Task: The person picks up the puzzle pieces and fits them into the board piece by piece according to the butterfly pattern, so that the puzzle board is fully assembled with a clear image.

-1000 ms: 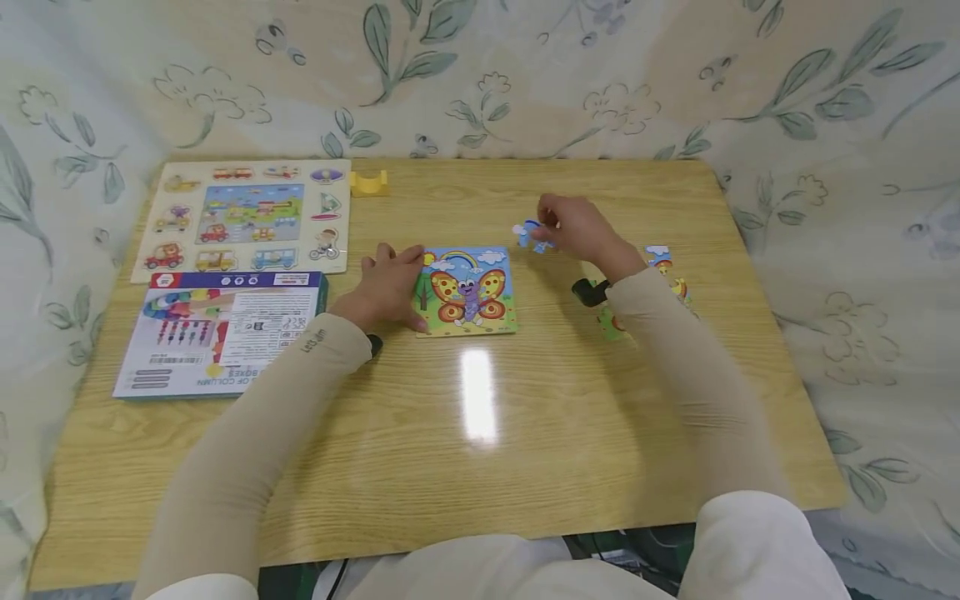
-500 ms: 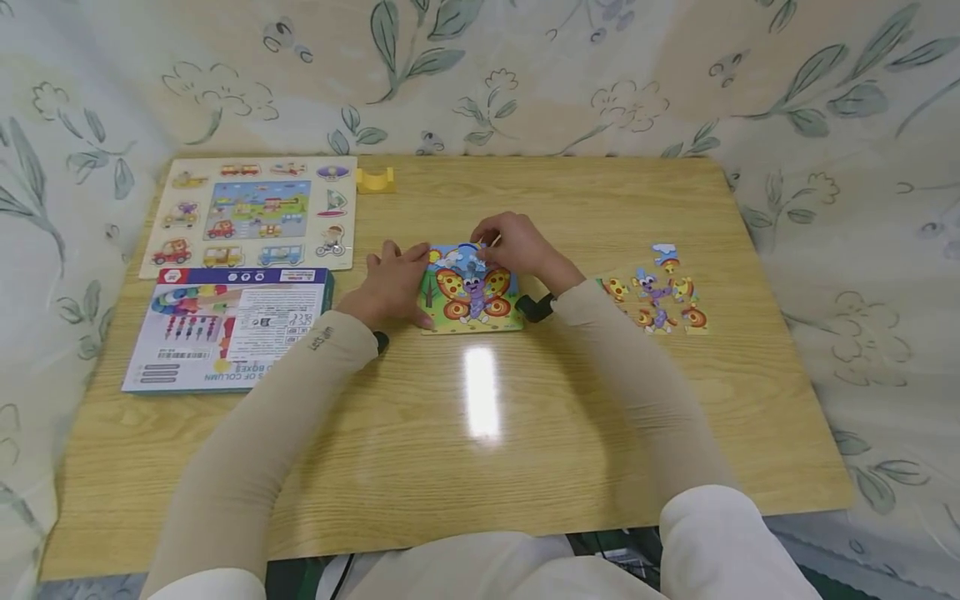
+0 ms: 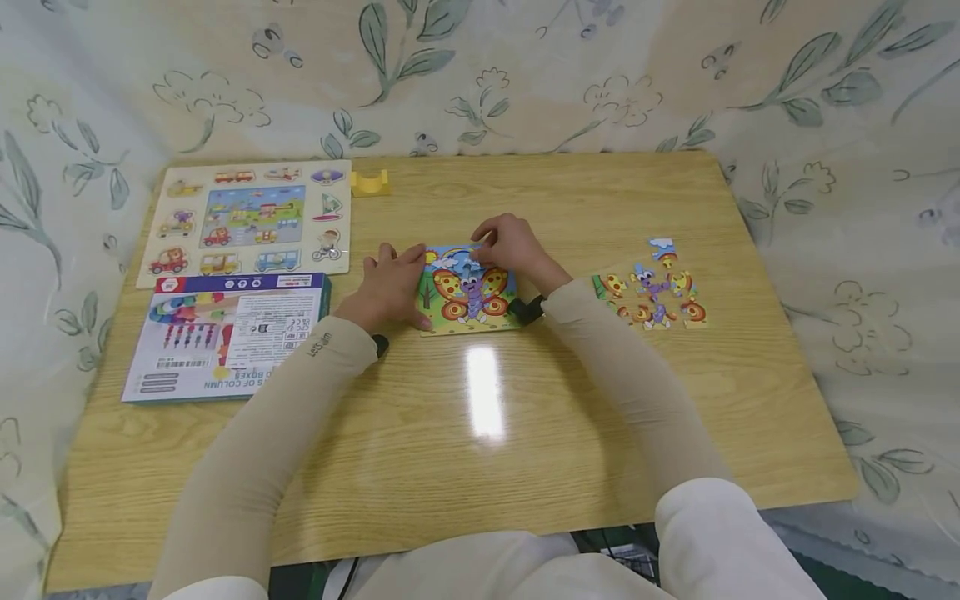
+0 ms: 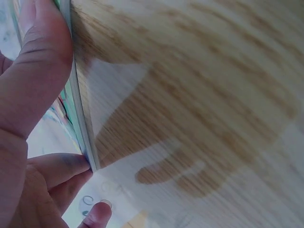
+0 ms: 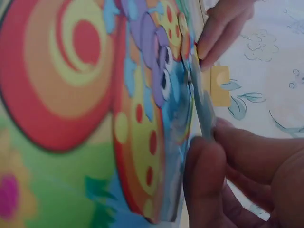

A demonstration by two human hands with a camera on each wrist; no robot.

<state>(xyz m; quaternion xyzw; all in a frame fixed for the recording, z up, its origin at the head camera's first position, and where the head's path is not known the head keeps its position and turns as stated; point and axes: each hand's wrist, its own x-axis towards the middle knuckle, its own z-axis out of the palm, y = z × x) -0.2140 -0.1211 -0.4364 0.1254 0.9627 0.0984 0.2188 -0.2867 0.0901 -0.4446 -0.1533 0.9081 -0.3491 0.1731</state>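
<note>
The butterfly puzzle board (image 3: pixel 471 308) lies flat on the wooden surface (image 3: pixel 420 467) in front of me, and I judge that I am only near the start of filling it. My left hand (image 3: pixel 386 287) is spread along its 9 o'clock side, fingers and thumb touching the edge, seemingly to steady it. My right hand (image 3: pixel 513 246) is narrowed to a pinch at the board's 12 o'clock side, thumb and fingers holding a thin puzzle piece (image 5: pixel 205 116), which the right wrist view shows edge-on, tilted against the board rather than lying flush. So this one looks not yet seated. A whole butterfly shows on the board, but I take much of it to be a printed guide, since matching bits lie loose; whether any piece is already in place near the head, I cannot tell. What is left sits in a cluster at 3 o'clock: a cloud piece (image 3: pixel 662 247), a purple face piece (image 3: pixel 647 277), a red-ringed wing piece (image 3: pixel 693 312) and several more, partly overlapping from this angle. The vehicle board (image 3: pixel 255 217) at 10 o'clock and the printed box (image 3: pixel 183 362) at 9 o'clock seem to have no part in this.
</note>
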